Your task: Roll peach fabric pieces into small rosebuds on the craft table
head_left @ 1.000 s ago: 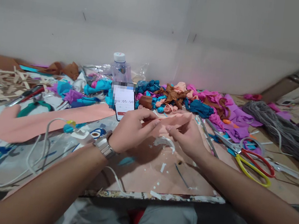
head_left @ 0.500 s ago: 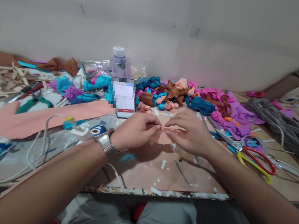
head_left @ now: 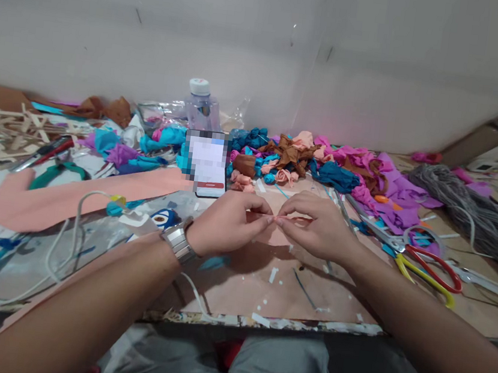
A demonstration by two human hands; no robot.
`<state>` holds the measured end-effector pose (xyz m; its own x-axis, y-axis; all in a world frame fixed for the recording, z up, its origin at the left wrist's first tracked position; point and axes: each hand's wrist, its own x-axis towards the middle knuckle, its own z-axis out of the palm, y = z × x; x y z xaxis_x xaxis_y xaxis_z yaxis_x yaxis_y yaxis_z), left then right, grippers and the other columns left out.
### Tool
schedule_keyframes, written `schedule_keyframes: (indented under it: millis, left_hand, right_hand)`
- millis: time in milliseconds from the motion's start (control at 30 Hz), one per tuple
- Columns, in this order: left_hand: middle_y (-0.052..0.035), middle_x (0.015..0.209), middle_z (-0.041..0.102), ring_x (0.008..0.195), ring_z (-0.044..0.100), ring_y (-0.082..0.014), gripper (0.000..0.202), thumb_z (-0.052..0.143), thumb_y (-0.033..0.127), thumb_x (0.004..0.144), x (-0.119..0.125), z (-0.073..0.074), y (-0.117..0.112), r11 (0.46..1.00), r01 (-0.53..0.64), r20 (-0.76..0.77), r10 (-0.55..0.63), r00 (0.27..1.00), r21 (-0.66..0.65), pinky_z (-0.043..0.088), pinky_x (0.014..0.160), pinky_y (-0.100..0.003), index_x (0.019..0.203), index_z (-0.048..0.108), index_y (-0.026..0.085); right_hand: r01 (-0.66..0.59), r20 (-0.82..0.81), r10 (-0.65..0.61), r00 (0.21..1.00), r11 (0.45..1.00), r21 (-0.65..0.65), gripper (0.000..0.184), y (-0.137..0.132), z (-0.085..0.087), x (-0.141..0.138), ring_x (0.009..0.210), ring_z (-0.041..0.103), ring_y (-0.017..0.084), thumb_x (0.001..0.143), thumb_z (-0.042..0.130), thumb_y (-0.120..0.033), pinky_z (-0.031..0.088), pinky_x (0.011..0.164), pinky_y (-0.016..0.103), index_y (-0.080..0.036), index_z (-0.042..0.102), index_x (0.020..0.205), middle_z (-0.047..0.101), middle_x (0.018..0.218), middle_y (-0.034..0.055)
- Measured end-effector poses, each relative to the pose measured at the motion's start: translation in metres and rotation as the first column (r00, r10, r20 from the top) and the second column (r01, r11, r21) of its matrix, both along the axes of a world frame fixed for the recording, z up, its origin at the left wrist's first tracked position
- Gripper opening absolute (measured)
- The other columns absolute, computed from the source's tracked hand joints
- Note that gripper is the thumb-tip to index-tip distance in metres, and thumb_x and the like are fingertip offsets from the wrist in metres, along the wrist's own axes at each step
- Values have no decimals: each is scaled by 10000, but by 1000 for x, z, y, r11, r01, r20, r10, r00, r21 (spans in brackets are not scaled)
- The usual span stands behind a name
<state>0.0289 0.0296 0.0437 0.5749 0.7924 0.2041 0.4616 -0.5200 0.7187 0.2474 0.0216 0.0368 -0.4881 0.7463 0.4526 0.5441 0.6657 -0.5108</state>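
My left hand point(head_left: 233, 221), with a metal-banded watch point(head_left: 177, 241) at the wrist, is pinched closed over the middle of the worktable. Its thumb and forefinger meet the fingertips of my right hand point(head_left: 317, 225), which is pinched too. Between them they grip a small piece of peach crepe paper point(head_left: 276, 219), mostly hidden by the fingers. Beyond the hands lie peach paper rosettes point(head_left: 287, 177) among crumpled brown paper point(head_left: 293, 152) and blue paper point(head_left: 336, 176). A phone point(head_left: 208, 166) with a lit screen stands just behind my left hand.
Scissors point(head_left: 432, 269) with red and yellow handles lie at right, near a tape roll point(head_left: 423, 239) and grey yarn point(head_left: 456, 203). A long peach sheet point(head_left: 79, 196), green-handled pliers point(head_left: 57, 175), a white cable point(head_left: 48, 252) and wooden sticks point(head_left: 5, 132) occupy the left. A bottle point(head_left: 201, 108) stands behind.
My fingertips have come together, and the peach paper is now pinched at its middle, with less of it showing. The things on the table stay where they were.
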Motion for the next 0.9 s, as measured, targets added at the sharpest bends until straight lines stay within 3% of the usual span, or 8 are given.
schedule_keyframes:
  millis: [300, 567, 733, 900]
  left_hand:
    - [-10, 775, 716, 727, 624, -145, 228, 579, 287, 919, 0, -1, 0, 996, -25, 28, 27, 999, -80, 443, 660, -249, 800, 732, 166]
    - [-16, 796, 727, 739, 633, -146, 228, 577, 288, 926, 0, -1, 0, 997, -8, 32, 11, 999, -76, 447, 665, -252, 820, 737, 165]
    - [-19, 825, 739, 749, 634, -147, 202, 583, 262, 935, 0, 3, -2, 997, 23, -4, -23, 1000, 71, 441, 683, -262, 846, 743, 177]
    - [-33, 846, 735, 784, 628, -162, 192, 580, 257, 948, 1, 6, -3, 965, 87, -59, -75, 995, 249, 434, 731, -286, 861, 725, 166]
  right_hand:
    - [-42, -27, 42, 999, 999, 4, 38, 0, 0, 0, 854, 633, 198, 889, 665, -217, 481, 791, 334, -201, 693, 870, 706, 879, 52]
    - [-35, -62, 33, 998, 999, -27, 47, -1, 1, 0, 864, 630, 191, 875, 674, -192, 485, 788, 331, -197, 712, 849, 696, 907, 56]
    - [-45, -121, 25, 992, 986, -163, 85, -1, 4, 0, 848, 636, 177, 852, 675, -168, 483, 759, 307, -190, 725, 789, 691, 892, 47]
    - [-54, -150, 4, 989, 942, -331, 91, 0, 5, 1, 865, 635, 176, 835, 664, -173, 477, 723, 285, -190, 722, 767, 687, 921, 44]
